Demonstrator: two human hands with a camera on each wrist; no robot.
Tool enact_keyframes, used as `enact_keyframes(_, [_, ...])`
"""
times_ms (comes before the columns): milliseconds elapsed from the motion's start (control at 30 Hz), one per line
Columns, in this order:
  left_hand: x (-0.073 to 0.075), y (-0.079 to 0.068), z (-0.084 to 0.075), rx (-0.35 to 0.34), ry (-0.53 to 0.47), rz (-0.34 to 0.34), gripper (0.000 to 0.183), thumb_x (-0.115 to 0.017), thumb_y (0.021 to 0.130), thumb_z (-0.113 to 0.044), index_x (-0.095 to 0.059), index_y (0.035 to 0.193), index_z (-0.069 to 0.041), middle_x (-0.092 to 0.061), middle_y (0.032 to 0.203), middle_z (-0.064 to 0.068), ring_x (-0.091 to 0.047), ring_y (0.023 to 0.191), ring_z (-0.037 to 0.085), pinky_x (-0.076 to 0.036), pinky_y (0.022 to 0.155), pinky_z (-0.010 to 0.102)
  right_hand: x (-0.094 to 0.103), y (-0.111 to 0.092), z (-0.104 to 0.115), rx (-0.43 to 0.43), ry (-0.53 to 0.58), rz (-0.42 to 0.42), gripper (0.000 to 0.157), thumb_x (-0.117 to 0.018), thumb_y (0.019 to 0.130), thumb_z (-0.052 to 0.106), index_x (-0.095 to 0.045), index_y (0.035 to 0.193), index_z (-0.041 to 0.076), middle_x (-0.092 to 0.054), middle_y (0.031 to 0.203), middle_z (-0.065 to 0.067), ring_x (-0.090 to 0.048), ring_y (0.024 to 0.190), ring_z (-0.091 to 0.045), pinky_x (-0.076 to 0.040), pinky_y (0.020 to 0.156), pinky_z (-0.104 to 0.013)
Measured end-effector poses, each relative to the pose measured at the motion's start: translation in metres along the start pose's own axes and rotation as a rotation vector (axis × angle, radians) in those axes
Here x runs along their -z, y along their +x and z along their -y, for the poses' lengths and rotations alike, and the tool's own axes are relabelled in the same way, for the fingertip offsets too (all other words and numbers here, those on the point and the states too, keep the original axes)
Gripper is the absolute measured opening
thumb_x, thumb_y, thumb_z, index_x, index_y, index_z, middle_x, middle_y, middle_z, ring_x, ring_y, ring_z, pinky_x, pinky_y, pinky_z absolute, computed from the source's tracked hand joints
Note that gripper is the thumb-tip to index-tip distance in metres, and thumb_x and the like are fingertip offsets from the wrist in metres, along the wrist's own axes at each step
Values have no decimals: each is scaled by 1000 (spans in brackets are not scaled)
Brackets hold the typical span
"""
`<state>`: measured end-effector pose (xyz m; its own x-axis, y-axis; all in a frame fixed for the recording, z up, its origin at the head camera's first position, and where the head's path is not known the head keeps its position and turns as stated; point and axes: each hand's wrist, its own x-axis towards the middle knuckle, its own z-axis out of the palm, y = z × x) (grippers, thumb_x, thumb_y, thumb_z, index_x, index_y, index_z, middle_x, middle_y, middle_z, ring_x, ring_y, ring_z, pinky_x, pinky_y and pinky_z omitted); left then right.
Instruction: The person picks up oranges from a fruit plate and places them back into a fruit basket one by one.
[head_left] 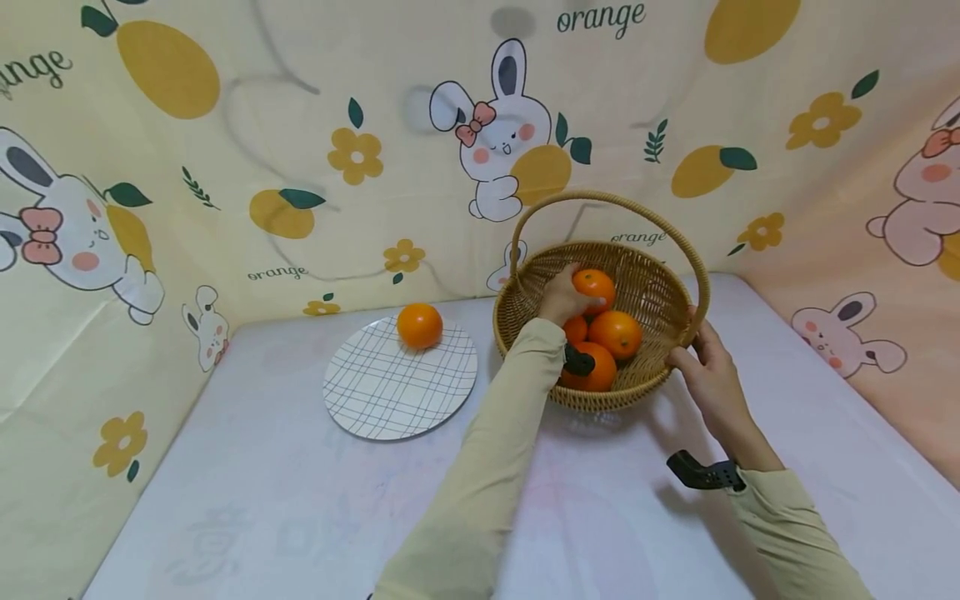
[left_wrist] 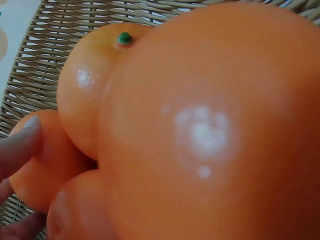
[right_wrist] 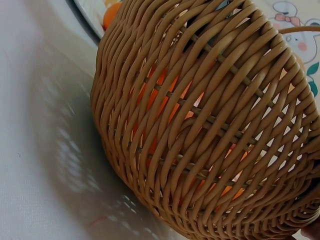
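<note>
A brown wicker basket with a tall arched handle stands on the table, tilted toward me, and holds several oranges. My left hand reaches inside and grips the rear orange, thumb and fingers on either side of it. In the left wrist view the thumb lies against that orange, and a nearer orange fills much of the picture. At the basket's right side, my right hand holds the rim by the handle's base; some of its fingers are hidden behind the wicker.
Left of the basket lies a round white plate with a grid pattern, a single orange near its far edge. A white cloth covers the table. Printed fabric with rabbits and fruit rises behind and at both sides.
</note>
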<state>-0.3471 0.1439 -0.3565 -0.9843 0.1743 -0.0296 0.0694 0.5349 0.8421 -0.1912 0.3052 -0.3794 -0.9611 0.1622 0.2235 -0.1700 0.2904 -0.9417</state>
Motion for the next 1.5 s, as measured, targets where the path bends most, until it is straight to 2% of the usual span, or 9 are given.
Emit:
enact_keyframes(167, [4,-2,-1,-9,-21,2,71,-80,83,-21,-45,145,-20,-51,138,6,-51,120,23,-44,94,35,0,0,0,9,7,10,73,-47,93,2,-14,157,15,-21,156,-20,-20,141,-29,-21,109,-44])
enact_keyframes(267, [9,-6,-4,-29,-29,-3,71,-80,83,-20,-46,145,-17,-51,139,7,-51,121,24,-44,95,34,0,1,1,8,13,13,73,-47,93,3,-14,157,15,-20,156,-20,-19,141,-31,-21,110,-46])
enact_keyframes(400, [20,-12,-8,-86,-42,-11,69,-79,83,-21,-47,144,-13,-51,140,9,-50,123,25,-44,95,33,0,1,1,5,17,8,73,-47,94,3,-12,157,14,-18,157,-20,-18,141,-33,-21,110,-48])
enact_keyframes(533, [31,-14,-9,-141,-61,7,69,-78,84,-25,-46,144,-12,-48,142,8,-49,125,25,-42,97,32,-2,2,0,7,28,2,73,-46,93,2,-12,156,12,-19,156,-21,-19,141,-32,-21,111,-43])
enact_keyframes(733, [46,-19,-8,-185,-224,57,70,-77,85,-27,-45,144,-11,-48,140,15,-46,127,28,-42,96,33,-4,1,0,13,22,2,72,-47,93,3,-13,157,13,-19,156,-20,-19,142,-31,-22,110,-42])
enact_keyframes(967, [71,-37,1,-295,-335,112,62,-76,86,-26,-49,140,-13,-52,130,5,-49,119,22,-44,91,30,-3,-1,1,12,-6,6,71,-47,95,6,-13,157,14,-21,155,-22,-21,141,-33,-22,110,-47])
enact_keyframes(1300, [122,-62,15,-384,-408,57,46,-70,91,-23,-55,133,-12,-55,112,10,-54,97,22,-48,80,29,-2,1,2,12,-3,15,70,-46,96,5,-13,156,12,-19,156,-20,-20,141,-33,-21,110,-49])
enact_keyframes(1400, [137,-70,21,-389,-404,2,44,-68,93,-24,-55,133,-12,-55,111,8,-55,98,24,-48,80,31,-2,0,2,9,-10,15,70,-46,96,5,-13,156,13,-19,156,-20,-19,140,-33,-22,110,-47])
enact_keyframes(1500, [152,-77,27,-399,-376,-101,43,-66,94,-26,-55,133,-11,-56,114,9,-55,102,26,-48,80,33,-2,0,1,5,-14,16,69,-46,96,6,-13,157,14,-18,157,-20,-18,141,-35,-20,110,-52])
